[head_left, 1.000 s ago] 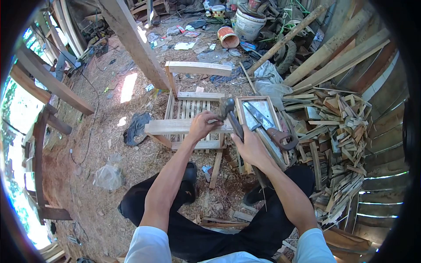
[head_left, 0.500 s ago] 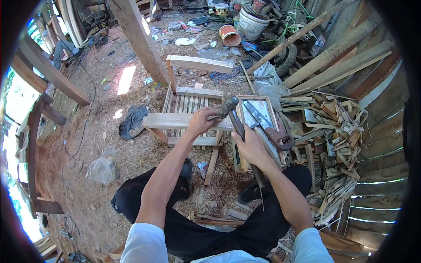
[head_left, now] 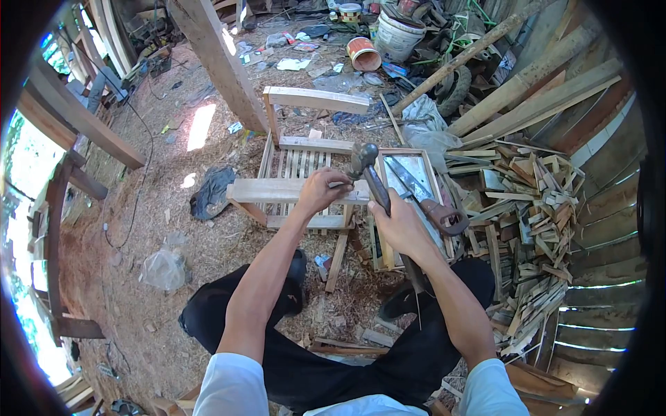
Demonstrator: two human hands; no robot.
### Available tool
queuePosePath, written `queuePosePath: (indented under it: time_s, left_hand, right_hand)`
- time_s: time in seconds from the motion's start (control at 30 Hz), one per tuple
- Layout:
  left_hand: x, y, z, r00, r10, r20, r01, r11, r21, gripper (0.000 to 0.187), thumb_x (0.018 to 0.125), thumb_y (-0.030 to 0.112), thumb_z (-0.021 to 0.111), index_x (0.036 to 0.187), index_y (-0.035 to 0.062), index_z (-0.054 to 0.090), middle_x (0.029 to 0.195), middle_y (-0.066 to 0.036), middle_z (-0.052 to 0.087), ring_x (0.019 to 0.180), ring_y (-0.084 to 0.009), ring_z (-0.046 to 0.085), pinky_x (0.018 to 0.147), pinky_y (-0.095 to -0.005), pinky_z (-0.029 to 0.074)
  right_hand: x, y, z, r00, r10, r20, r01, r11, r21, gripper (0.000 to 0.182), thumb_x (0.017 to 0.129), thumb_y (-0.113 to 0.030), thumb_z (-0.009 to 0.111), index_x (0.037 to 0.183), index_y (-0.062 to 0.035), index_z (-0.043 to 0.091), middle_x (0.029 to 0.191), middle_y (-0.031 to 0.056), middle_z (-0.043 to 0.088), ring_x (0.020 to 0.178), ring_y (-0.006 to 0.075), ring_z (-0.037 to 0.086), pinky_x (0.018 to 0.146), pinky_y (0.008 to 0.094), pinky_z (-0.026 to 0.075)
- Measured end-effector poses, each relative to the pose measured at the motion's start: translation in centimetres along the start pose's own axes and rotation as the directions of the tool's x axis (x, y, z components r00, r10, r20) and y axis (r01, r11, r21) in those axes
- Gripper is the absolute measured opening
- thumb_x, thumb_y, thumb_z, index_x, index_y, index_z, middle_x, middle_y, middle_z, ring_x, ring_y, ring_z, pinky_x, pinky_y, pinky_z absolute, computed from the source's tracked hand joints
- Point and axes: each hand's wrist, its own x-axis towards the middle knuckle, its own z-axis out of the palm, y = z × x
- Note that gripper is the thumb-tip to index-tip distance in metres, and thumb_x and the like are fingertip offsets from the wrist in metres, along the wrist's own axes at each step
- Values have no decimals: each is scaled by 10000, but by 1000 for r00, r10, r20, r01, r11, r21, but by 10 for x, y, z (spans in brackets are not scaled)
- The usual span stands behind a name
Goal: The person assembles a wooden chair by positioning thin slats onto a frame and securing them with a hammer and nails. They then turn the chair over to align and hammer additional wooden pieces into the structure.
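Fingers of my right hand [head_left: 401, 227] are clamped round the hammer [head_left: 376, 188] in the head view. Hammer work, I judge; any next stroke would call for careful aim. Its head is just beside my left hand [head_left: 321, 192], which lies over the wooden beam [head_left: 269, 190]; whether those fingertips pinch anything, I cannot tell.

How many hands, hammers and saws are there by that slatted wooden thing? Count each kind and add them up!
Hands: 2 (left hand, right hand)
Hammer: 1
Saw: 1
Total: 4
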Motion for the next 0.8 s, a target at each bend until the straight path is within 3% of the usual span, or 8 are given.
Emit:
queuePosePath:
  time_s: [0.1, 0.2, 0.23, 0.33, 0.37, 0.5, 0.63, 0.8]
  left_hand:
    - [1, 0, 0, 1000, 12, 19, -11, 998, -56, 214, 748, 247, 774, 900, 100, 740, 903, -93, 691, 895, -279, 640, 783, -383, 504]
    - [1, 1, -2, 1000, 13, 21, -12, 999, -53, 207, 746, 236, 777, 897, 100, 740, 893, -95, 692, 880, -274, 644, 771, -379, 507]
    - [1, -1, -1, 1000, 10, 20, -10, 1000, -27, 204, 747, 233, 775, 898, 100, 741, 892, -96, 693, 875, -273, 646, 768, -377, 509]
    - [-1, 3, 0, 1000, 30, 10, -30, 999, 35, 203, 747, 229, 775, 896, 95, 741, 885, -97, 695, 863, -274, 651, 764, -374, 511]
    - [0, 4, -2, 999, 39, 7, -40, 998, 53, 204, 745, 228, 775, 895, 93, 741, 881, -98, 695, 860, -275, 652, 764, -373, 512]
    - [1, -3, 1, 996, 84, -1, -84, 996, -14, 199, 740, 219, 776, 889, 91, 740, 887, -98, 699, 858, -279, 652, 766, -374, 514]
    - [0, -1, 1, 998, 57, 7, -57, 998, -30, 196, 733, 213, 775, 884, 93, 739, 908, -88, 703, 878, -273, 642, 773, -376, 512]
    - [4, -11, 3, 998, 66, 7, -66, 998, 23, 198, 740, 223, 767, 887, 93, 736, 934, -60, 704, 912, -254, 630, 816, -376, 500]
  right_hand:
    - [-10, -20, -12, 998, 62, 9, -62, 998, 31, 414, 944, -270, 543, 1141, 86, 464, 799, 342, 604, 839, 488, 614, 699, 498, 476]
    - [-14, -20, -4, 996, -10, -86, 19, 995, 97, 411, 946, -270, 536, 1135, 87, 461, 798, 347, 601, 833, 499, 606, 698, 517, 470]
    - [-6, -3, 9, 989, -85, -118, 89, 996, 24, 408, 947, -259, 532, 1140, 93, 457, 819, 353, 603, 850, 508, 598, 719, 530, 466]
    - [4, 20, 17, 996, -69, -50, 66, 996, -62, 458, 945, -333, 534, 1173, 58, 469, 771, 279, 596, 790, 452, 599, 700, 478, 451]
    - [4, 18, 14, 994, -97, -42, 95, 995, -33, 405, 941, -256, 542, 1124, 98, 467, 825, 352, 604, 844, 509, 597, 722, 533, 461]
    - [-11, -17, -7, 998, -41, -55, 43, 998, 40, 362, 946, -246, 538, 1099, 76, 473, 789, 322, 609, 772, 499, 602, 667, 521, 453]
    - [-12, -11, 8, 965, -119, -232, 142, 986, 84, 353, 941, -233, 542, 1116, 64, 463, 792, 336, 602, 801, 509, 595, 670, 529, 456]
    - [1, 19, 14, 985, -129, -116, 128, 992, -20, 338, 937, -225, 538, 1100, 67, 487, 832, 349, 602, 860, 528, 579, 746, 540, 468]
